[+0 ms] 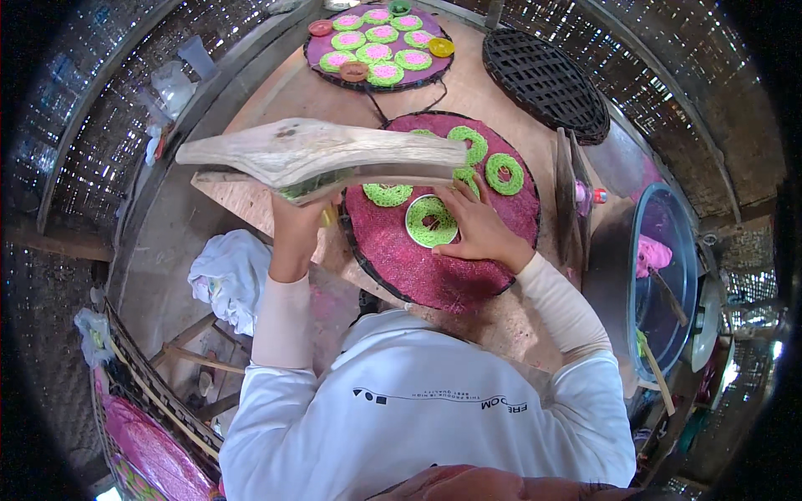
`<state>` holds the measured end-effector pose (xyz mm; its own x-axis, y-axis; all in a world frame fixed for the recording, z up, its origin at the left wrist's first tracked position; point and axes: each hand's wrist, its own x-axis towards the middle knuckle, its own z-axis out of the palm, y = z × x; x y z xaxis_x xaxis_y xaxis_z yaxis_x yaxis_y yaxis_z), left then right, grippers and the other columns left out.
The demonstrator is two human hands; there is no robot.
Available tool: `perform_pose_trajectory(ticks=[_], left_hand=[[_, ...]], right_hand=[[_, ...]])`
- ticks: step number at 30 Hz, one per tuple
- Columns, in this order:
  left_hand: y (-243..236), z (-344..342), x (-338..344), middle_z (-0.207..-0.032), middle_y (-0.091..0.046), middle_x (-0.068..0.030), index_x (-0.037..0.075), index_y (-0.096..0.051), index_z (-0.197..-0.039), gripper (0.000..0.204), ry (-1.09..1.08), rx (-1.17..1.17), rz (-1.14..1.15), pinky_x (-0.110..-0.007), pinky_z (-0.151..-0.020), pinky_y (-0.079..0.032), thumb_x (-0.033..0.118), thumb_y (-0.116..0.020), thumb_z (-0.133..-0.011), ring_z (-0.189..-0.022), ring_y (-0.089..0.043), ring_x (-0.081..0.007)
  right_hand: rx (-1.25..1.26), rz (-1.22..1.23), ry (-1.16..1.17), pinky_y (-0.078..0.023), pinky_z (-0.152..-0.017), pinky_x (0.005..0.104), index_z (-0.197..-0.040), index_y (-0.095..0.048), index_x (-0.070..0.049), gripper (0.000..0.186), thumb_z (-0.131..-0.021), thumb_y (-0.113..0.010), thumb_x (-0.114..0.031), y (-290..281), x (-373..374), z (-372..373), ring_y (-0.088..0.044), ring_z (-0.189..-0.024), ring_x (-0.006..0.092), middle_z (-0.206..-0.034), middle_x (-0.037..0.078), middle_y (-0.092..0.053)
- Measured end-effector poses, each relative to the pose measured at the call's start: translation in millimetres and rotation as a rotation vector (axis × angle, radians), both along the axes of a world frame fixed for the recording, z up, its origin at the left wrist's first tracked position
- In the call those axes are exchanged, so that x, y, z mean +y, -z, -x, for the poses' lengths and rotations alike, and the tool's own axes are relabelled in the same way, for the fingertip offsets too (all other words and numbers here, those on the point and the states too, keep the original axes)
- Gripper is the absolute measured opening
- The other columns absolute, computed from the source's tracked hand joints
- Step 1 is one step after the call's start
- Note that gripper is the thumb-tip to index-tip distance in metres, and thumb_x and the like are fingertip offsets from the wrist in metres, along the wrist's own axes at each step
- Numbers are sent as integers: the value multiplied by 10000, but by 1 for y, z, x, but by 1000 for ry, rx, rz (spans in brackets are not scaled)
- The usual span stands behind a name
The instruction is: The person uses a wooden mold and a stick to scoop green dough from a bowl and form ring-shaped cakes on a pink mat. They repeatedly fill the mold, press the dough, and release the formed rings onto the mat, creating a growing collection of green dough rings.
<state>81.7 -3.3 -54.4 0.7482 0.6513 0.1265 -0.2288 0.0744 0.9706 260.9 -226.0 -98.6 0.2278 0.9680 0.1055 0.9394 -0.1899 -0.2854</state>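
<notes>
A pale carved wooden tool with two handles (317, 150) is held up over the work, close to the camera. My left hand (298, 219) is closed on its underside, the fingers mostly hidden behind the wood. My right hand (482, 230) holds the edge of a small white-rimmed round dish (408, 232), with thumb and forefinger at the rim. In the dish lies a ring of green strands (433, 215). This dish rests on a round tray covered in dark pink cloth (418, 280). More green rings (505, 174) lie around it, some partly hidden by the tool and my fingers.
At the back, another round tray (322, 52) bears several green rings with pink centres and small coloured dishes. An upturned black woven tray (547, 83) leans right. Right of me stands a deep tub (643, 313) with pink dough (654, 255). White cloth (230, 275) lies left.
</notes>
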Motion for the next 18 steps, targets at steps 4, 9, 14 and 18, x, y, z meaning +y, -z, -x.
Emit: perform_pose_trajectory(ticks=[4, 9, 14, 18], left_hand=[[13, 17, -3, -891, -608, -58, -22, -567, -966, 324, -145, -32, 95, -254, -643, -467, -52, -671, -661, -738, -583, -131], [12, 26, -8, -796, -573, -41, 18, -555, -918, 241, -236, -39, 116, -248, -561, -426, -24, -621, -690, -665, -548, -130], [6, 36, -14, -800, -576, -48, -3, -549, -927, 273, -243, -14, 143, -250, -562, -432, -64, -636, -676, -645, -547, -131], [3, 41, -15, -787, -578, -56, -11, -557, -925, 280, -274, -40, 181, -247, -548, -425, -87, -639, -668, -615, -538, -125]], right_hand=[[134, 39, -28, -80, -1053, 543, -1393, -170, -72, 1055, -582, -712, -471, -22, 7, -3, -331, -1253, 313, -1288, 156, -435], [160, -28, -168, -77, -1057, 543, -1340, -275, -11, 969, -591, -717, -439, -47, 33, 15, -348, -1249, 301, -1258, 172, -464], [83, -82, -351, -80, -1059, 545, -1263, -400, 20, 869, -600, -710, -448, -14, 57, 24, -343, -1253, 304, -1243, 179, -481], [119, -24, -376, -85, -1058, 549, -1293, -378, -14, 888, -593, -713, -445, -9, 63, 25, -345, -1247, 318, -1242, 187, -478]])
